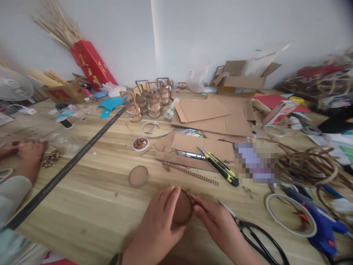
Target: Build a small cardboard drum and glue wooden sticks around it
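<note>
Head: disc (183, 209) between left grip (158, 221) and right grip (219, 219).

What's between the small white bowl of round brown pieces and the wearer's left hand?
A round, shallow brown disc with a ridged rim, on the wooden tabletop; seen in the head view.

A pale wooden table (99, 191) carries a yellow-black cutter (220, 167) on flattened cardboard (204, 147), black-handled scissors (257, 235), a bowl of brown balls (140, 144), and several small striped baskets (153, 106).
</note>
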Tool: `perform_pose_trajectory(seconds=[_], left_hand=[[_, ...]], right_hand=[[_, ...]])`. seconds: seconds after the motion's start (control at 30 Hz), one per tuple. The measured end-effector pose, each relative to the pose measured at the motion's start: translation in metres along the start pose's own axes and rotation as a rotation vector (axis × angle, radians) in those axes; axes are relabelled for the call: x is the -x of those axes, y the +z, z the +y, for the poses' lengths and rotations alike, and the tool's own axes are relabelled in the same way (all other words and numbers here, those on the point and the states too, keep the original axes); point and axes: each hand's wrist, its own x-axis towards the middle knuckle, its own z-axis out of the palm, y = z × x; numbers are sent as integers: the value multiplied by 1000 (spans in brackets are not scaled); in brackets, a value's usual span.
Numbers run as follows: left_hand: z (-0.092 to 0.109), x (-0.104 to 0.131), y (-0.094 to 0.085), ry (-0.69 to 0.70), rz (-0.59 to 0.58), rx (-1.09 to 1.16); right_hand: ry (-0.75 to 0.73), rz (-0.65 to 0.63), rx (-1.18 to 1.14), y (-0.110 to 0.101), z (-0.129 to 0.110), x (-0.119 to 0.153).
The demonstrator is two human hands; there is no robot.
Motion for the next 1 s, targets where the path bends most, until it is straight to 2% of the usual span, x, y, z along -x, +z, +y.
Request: perform_pose_trajectory(seconds=[0.1,0.17,0.23,0.3,0.4,0.47,0.6,0.73,0.87,1.0], left_hand=[[-42,-2,-12,-62,97,-108],[-77,-2,-17,-130,169,-214],[-106,0,-18,-164,160,-279],[-124,1,-18,-171,131,-315],[-126,-10,-20,-148,137,-315],[-118,-30,-22,-49,102,-266],[-107,-94,-19,135,-94,-233],[-111,-145,-14,174,-319,-285],[-114,-158,-19,219,-386,-256],[-107,-160,-35,273,-337,-278]], right_hand=[[-123,126,133,-3,12,4],[-196,152,221,-3,17,7],[-242,128,288,-3,20,9],[-276,114,338,-2,20,10],[-322,147,411,-3,16,7],[-352,190,461,-5,12,4],[-377,234,524,-7,4,0],[-344,246,530,-9,4,-1],[-300,260,511,-16,10,1],[-204,263,535,-16,28,2]])
